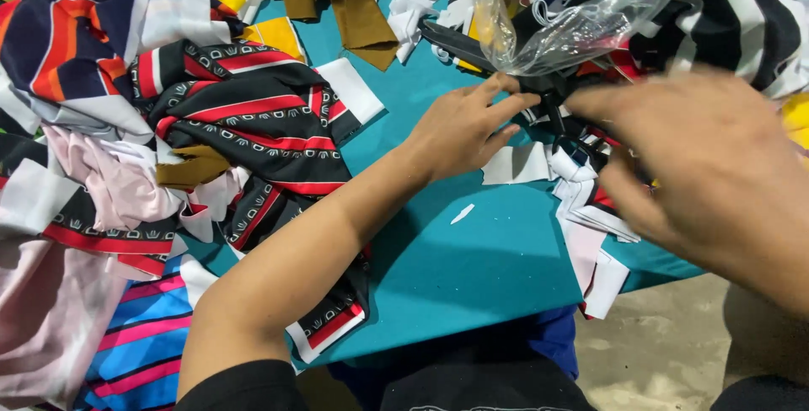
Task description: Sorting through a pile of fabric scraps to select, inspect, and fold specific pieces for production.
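the left hand [462, 129] lies in the middle of the frame, a little above the centre, with the forearm coming up from the lower left. its fingertips [516, 101] are pressed together on a black piece of fabric [472, 45], which runs from the upper middle of the frame down to the right, and they pinch it just under a clear plastic bag [573, 19]. the bag hangs from the top edge of the frame, right of the middle, and its lower end touches the black piece near the fingers. the right hand [708, 167] is on the right side of the frame, close to the camera and blurred; its fingers are spread and point to the left, near the same black piece, but i cannot tell if they touch it. under both hands there is a teal cloth [472, 268] that covers the working surface in the centre and lower middle. small white fabric scraps [581, 209] lie on it just below the hands. in the upper left and left there is a heap of printed fabrics, with a black and red patterned piece [261, 125] on top and a pale pink piece [109, 184] beside it. a brown strip [354, 7] lies at the top, left of the bag. bare concrete floor [657, 352] shows in the lower right.
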